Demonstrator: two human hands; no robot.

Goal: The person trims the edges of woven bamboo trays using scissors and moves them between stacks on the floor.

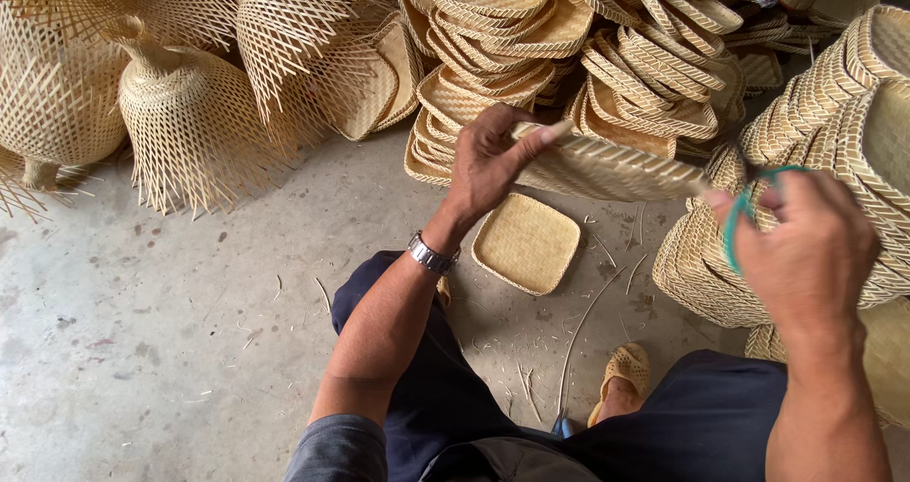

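Woven tray (616, 167) held edge-on between hands, above floor. Left hand (488, 160) fingers clamp its 9 o'clock rim; right hand (806, 245) closed on green-handled scissors (744, 218) at 3 o'clock end. Flat tray (526, 243) on floor at 6 o'clock; bare concrete floor (161, 321) open toward 8 o'clock.

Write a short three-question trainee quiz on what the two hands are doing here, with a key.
1. True or false: the left hand holds the woven tray by its edge.
2. What does the right hand hold? A) a hammer B) green-handled scissors C) a brush
3. What lies flat on the concrete floor just below the held tray?

Key
1. True; its grip is on the tray's left end.
2. B; only the green handles show clearly.
3. A small square woven tray, near the wristwatch.
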